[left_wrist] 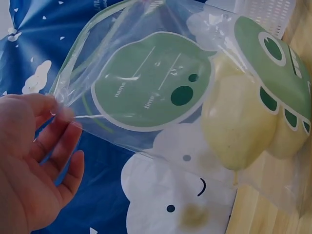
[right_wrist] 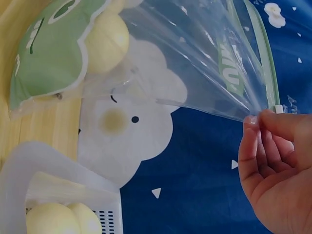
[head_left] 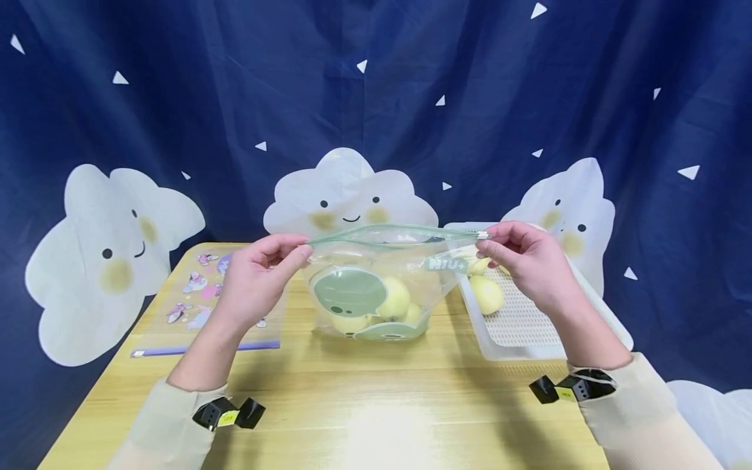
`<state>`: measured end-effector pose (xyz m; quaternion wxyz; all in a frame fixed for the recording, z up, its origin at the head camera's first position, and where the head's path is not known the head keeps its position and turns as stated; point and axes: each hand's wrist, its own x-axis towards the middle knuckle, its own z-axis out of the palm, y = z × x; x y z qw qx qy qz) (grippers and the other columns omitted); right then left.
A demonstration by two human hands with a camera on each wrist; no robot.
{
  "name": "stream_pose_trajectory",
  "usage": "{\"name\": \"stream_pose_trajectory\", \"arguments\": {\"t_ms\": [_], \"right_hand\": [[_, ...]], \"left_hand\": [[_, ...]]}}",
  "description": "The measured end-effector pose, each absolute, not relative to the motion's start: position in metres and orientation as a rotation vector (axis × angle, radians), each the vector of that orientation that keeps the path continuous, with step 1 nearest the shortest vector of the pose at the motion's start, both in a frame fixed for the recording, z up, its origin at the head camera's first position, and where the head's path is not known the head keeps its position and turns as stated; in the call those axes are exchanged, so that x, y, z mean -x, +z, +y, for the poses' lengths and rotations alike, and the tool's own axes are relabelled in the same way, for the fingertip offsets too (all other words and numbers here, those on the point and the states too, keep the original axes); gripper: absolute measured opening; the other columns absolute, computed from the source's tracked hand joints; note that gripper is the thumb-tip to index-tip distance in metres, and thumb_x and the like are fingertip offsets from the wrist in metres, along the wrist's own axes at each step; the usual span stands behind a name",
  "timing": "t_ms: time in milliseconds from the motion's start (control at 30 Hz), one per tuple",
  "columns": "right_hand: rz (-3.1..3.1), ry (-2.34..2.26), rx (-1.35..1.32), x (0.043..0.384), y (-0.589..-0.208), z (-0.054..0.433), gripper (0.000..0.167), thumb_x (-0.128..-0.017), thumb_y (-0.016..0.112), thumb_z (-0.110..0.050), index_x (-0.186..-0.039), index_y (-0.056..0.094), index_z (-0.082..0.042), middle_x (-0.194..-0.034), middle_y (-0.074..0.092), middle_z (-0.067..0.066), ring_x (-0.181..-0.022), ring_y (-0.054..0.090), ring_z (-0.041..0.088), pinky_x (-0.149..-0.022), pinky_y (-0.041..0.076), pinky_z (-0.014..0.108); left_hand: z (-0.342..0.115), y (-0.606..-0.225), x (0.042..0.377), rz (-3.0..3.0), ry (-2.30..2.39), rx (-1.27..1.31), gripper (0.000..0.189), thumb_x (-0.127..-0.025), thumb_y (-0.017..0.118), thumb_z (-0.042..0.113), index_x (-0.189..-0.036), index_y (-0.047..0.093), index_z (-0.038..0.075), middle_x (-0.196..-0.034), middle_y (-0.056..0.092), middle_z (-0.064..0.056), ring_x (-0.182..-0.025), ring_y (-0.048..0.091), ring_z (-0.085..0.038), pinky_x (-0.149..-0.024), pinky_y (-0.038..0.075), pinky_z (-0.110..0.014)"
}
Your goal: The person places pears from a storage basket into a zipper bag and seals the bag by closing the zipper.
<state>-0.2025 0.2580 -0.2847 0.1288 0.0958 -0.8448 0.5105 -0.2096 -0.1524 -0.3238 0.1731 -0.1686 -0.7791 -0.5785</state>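
Note:
A clear zip bag [head_left: 352, 254] with green prints stands upright on the table, and several pale yellow fruits [head_left: 395, 299] lie in its bottom. My left hand [head_left: 252, 277] pinches the left top corner between thumb and forefinger. At the opposite corner, beside the white slider [head_left: 483, 235], my right hand [head_left: 531, 261] pinches the bag's edge. The green-rimmed mouth is stretched between both hands and parts slightly in the middle. In the left wrist view one yellow fruit [left_wrist: 239, 117] shows a short stem through the plastic.
On the right is a white perforated basket [head_left: 490, 346] holding more yellow fruits [head_left: 486, 295]. A flat printed zip bag [head_left: 194, 297] with a purple slider strip lies at the left on the wooden table [head_left: 329, 405]. Behind hangs a dark blue curtain [head_left: 235, 78] with clouds.

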Motion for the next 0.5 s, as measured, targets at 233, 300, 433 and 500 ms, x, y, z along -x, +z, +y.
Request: {"name": "stream_pose_trajectory", "arguments": {"t_ms": [233, 300, 433, 500], "right_hand": [[-2.436, 1.492, -0.295, 0.201, -0.283, 0.256, 0.018, -0.103, 0.080, -0.019, -0.108, 0.074, -0.002, -0.089, 0.076, -0.016, -0.078, 0.068, 0.004, -0.071, 0.060, 0.015], [-2.425, 1.486, -0.316, 0.200, -0.282, 0.255, 0.017, -0.103, 0.080, -0.019, -0.107, 0.074, -0.003, -0.089, 0.075, -0.015, -0.078, 0.067, 0.003, -0.071, 0.058, 0.014], [-2.395, 1.480, -0.347, 0.198, -0.280, 0.252, 0.013, -0.102, 0.081, -0.014, -0.106, 0.075, -0.004, -0.088, 0.076, -0.016, -0.077, 0.067, 0.002, -0.070, 0.059, 0.014], [-2.390, 1.486, -0.357, 0.197, -0.279, 0.251, 0.013, -0.102, 0.080, -0.014, -0.107, 0.075, -0.003, -0.088, 0.075, -0.017, -0.077, 0.068, 0.004, -0.069, 0.059, 0.015]], "left_hand": [[-0.148, -0.314, 0.209, -2.053, -1.621, 0.442, 0.013, -0.103, 0.076, 0.007, -0.111, 0.082, 0.000, -0.100, 0.072, 0.016, -0.097, 0.066, -0.006, -0.086, 0.056, -0.014], [-0.147, -0.308, 0.210, -1.974, -1.678, 0.447, 0.013, -0.104, 0.075, 0.006, -0.111, 0.080, -0.003, -0.100, 0.075, 0.011, -0.097, 0.068, -0.009, -0.088, 0.058, -0.015], [-0.146, -0.300, 0.209, -1.923, -1.772, 0.446, 0.014, -0.107, 0.072, 0.011, -0.113, 0.078, 0.000, -0.094, 0.078, 0.004, -0.093, 0.071, -0.014, -0.088, 0.061, -0.017], [-0.146, -0.298, 0.208, -1.943, -1.780, 0.424, 0.015, -0.108, 0.072, 0.015, -0.112, 0.077, 0.002, -0.093, 0.078, 0.004, -0.091, 0.070, -0.015, -0.084, 0.060, -0.017]]}}
